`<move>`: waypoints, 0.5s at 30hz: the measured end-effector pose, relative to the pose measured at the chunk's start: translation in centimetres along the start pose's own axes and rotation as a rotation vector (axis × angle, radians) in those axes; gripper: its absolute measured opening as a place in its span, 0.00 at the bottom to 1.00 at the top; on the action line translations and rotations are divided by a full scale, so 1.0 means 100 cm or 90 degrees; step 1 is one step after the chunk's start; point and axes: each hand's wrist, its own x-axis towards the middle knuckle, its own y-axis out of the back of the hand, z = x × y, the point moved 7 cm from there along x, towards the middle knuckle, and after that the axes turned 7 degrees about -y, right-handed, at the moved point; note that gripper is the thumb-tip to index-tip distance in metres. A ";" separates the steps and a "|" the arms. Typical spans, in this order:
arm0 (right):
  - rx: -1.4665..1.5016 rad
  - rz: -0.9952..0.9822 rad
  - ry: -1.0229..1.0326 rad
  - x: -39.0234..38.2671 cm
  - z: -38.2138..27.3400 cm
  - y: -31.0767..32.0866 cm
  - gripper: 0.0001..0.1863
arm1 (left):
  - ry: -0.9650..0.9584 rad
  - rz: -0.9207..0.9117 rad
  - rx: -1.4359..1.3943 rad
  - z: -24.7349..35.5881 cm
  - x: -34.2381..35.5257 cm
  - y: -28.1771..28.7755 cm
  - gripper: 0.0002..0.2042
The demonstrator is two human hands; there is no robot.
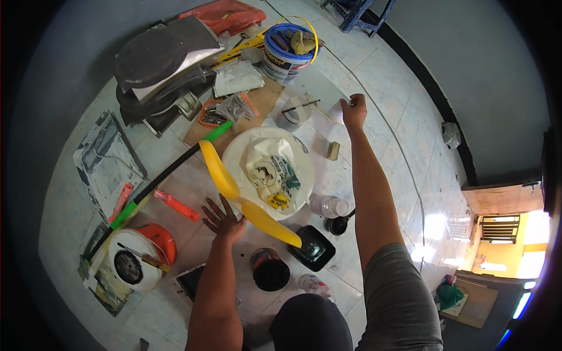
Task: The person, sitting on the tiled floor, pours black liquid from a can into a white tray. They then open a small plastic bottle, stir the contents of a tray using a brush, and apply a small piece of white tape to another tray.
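My left hand is open, fingers spread, beside a curved yellow handle that runs to a black, square-cornered head. Another curved yellow piece lies just beyond that hand, along the rim of a round white tub. On the tub rests a crumpled white plastic bag with printing. At the far right, my right arm is stretched out, and my right hand has its fingers curled together next to a small white object. What those fingers hold, if anything, is hidden.
A blue-rimmed bucket stands at the back, left of a cable. To the left lie a paint tray and a green-and-black pole. A white-lidded red bucket, a dark can and clear bottles stand nearer.
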 end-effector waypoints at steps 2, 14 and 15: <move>-0.077 0.127 0.000 0.002 -0.007 0.049 0.18 | 0.011 0.038 -0.042 0.006 0.000 0.006 0.60; 0.347 -0.019 -0.169 -0.164 -0.170 0.318 0.18 | -0.057 0.017 -0.201 -0.008 -0.012 0.012 0.53; 0.462 -0.054 -0.173 -0.177 -0.177 0.316 0.21 | -0.075 0.031 -0.185 -0.021 -0.015 0.021 0.50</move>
